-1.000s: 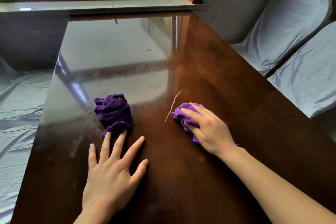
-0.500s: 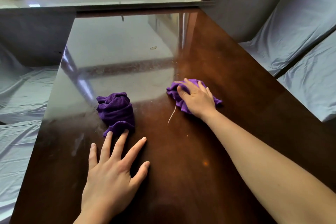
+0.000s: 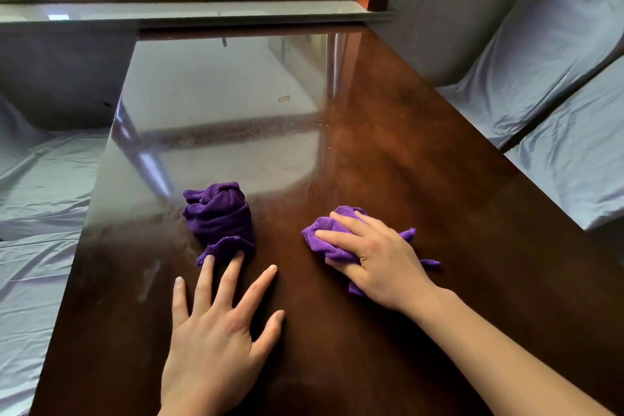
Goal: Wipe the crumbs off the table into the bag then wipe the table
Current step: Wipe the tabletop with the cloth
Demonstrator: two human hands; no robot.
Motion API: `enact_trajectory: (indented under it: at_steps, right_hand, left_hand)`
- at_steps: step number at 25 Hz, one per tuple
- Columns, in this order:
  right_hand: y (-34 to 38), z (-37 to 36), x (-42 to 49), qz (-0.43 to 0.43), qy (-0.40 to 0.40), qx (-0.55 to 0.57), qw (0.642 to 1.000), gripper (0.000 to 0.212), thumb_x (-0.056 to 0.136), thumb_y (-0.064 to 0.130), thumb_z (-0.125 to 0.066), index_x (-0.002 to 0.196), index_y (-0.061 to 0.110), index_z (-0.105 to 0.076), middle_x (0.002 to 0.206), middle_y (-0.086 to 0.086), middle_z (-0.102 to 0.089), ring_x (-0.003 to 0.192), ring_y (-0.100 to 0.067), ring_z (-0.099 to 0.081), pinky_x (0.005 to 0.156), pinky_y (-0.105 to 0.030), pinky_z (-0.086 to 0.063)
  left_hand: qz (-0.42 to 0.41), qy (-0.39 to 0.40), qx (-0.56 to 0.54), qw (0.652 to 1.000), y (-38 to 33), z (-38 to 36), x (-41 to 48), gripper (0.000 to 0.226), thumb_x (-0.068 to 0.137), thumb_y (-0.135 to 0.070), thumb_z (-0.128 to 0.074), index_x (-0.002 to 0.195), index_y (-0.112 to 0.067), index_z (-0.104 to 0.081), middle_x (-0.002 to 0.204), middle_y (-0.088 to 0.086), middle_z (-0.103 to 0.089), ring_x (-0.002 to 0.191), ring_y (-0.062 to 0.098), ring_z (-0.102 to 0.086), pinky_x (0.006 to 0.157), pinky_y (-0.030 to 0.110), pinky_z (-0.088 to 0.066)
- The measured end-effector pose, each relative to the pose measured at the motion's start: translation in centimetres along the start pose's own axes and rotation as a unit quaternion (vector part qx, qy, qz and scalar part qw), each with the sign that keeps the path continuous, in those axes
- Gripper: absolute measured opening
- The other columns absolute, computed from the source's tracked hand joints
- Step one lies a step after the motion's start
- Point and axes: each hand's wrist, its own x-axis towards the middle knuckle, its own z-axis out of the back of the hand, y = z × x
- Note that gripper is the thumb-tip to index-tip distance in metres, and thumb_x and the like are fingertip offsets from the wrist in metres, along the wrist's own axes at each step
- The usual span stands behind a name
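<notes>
My right hand presses a crumpled purple cloth flat on the glossy dark wooden table, right of centre. A second purple cloth lies bunched up left of it. My left hand rests flat with fingers spread, two fingertips touching that second cloth's near edge. A small crumb sits farther back on the table, and fine specks are scattered across the middle. No bag is in view.
Chairs in pale grey covers stand along the table's right side, and more covered seats on the left. A window sill runs just beyond the far table edge.
My right hand has pulled its cloth back toward me from the middle of the table. The thin pale streak seen earlier is gone. The left hand has stayed put.
</notes>
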Motion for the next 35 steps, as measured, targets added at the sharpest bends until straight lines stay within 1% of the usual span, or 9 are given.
enact_trajectory:
  at_steps: [3,6,9,12,14,17,24,27,35]
  right_hand:
    - [1.2,-0.2,1.2,-0.005,-0.068,-0.021,0.997,0.039,0.09,0.043,-0.064,0.129,0.043,-0.06,0.139,0.01,-0.057,0.125,-0.025,-0.052,0.101,-0.039,-0.045]
    - [1.1,1.2,2.4,-0.1,-0.197,0.235,0.947,0.019,0.09,0.034,-0.067,0.108,0.039,-0.068,0.112,0.003,-0.065,0.102,-0.021,-0.065,0.092,-0.042,-0.054]
    - [-0.8,3.8,2.7,-0.167,-0.189,0.417,0.873,0.016,0.093,0.043,-0.061,0.107,0.04,-0.069,0.106,0.007,-0.074,0.103,-0.014,-0.069,0.099,-0.05,-0.052]
    - [-1.2,2.9,2.3,-0.147,-0.12,0.338,0.922,0.024,0.093,0.047,-0.06,0.114,0.038,-0.067,0.114,0.003,-0.071,0.11,-0.018,-0.066,0.101,-0.051,-0.049]
    - [-0.1,0.1,0.9,-0.044,-0.053,0.176,0.982,0.036,0.091,0.059,-0.053,0.123,0.045,-0.062,0.134,0.001,-0.061,0.129,-0.024,-0.053,0.112,-0.048,-0.04]
    - [0.4,-2.7,-0.1,0.072,-0.027,-0.02,0.997,0.049,0.092,0.071,-0.034,0.137,0.054,-0.044,0.154,0.007,-0.043,0.148,-0.028,-0.03,0.12,-0.046,-0.026]
    - [-1.1,-2.7,9.2,-0.052,-0.089,-0.054,0.993,0.046,0.096,0.05,-0.052,0.137,0.029,-0.055,0.15,-0.008,-0.049,0.139,-0.036,-0.042,0.118,-0.044,-0.032]
    - [0.6,-2.9,12.0,-0.094,-0.095,-0.046,0.99,0.039,0.098,0.052,-0.045,0.129,0.032,-0.059,0.144,-0.004,-0.054,0.135,-0.038,-0.043,0.118,-0.046,-0.03]
    - [1.5,-2.3,-0.7,0.106,-0.016,-0.021,0.994,0.041,0.093,0.051,-0.05,0.133,0.043,-0.055,0.153,0.005,-0.047,0.14,-0.037,-0.043,0.114,-0.048,-0.037]
  left_hand:
    - [-0.003,0.004,-0.007,1.0,0.0,0.1,0.0,0.062,0.081,-0.074,-0.028,0.141,-0.058,-0.022,0.157,-0.008,-0.029,0.148,0.026,-0.012,0.115,0.06,-0.012]
    - [-0.005,0.012,-0.011,1.0,0.0,0.3,-0.1,0.062,0.081,-0.073,-0.029,0.14,-0.056,-0.027,0.156,-0.006,-0.033,0.147,0.028,-0.016,0.115,0.061,-0.013]
    - [-0.006,0.017,-0.014,1.0,0.0,0.4,-0.1,0.062,0.081,-0.074,-0.028,0.14,-0.056,-0.027,0.156,-0.005,-0.033,0.147,0.029,-0.015,0.114,0.062,-0.013]
    - [-0.007,0.015,-0.009,1.0,0.1,0.3,0.0,0.062,0.081,-0.073,-0.03,0.14,-0.055,-0.028,0.156,-0.005,-0.033,0.147,0.029,-0.016,0.114,0.062,-0.014]
    - [-0.008,0.012,-0.012,1.0,0.1,0.2,0.0,0.062,0.081,-0.073,-0.032,0.14,-0.055,-0.027,0.156,-0.005,-0.032,0.147,0.028,-0.016,0.114,0.062,-0.015]
    - [-0.007,0.016,0.003,1.0,0.1,0.0,0.0,0.063,0.081,-0.073,-0.033,0.141,-0.056,-0.026,0.156,-0.005,-0.032,0.147,0.027,-0.015,0.114,0.062,-0.016]
    - [0.0,0.01,0.01,1.0,-0.2,0.4,-0.1,0.061,0.082,-0.073,-0.029,0.141,-0.058,-0.021,0.157,-0.007,-0.029,0.148,0.024,-0.01,0.115,0.059,-0.014]
    - [0.001,0.007,0.012,1.0,-0.2,0.3,-0.2,0.061,0.083,-0.074,-0.025,0.142,-0.059,-0.016,0.159,-0.008,-0.024,0.149,0.024,-0.006,0.116,0.059,-0.012]
    - [0.004,0.011,0.011,1.0,-0.3,0.6,-0.3,0.061,0.082,-0.075,-0.018,0.141,-0.06,-0.014,0.158,-0.008,-0.025,0.149,0.023,-0.006,0.117,0.058,-0.012]
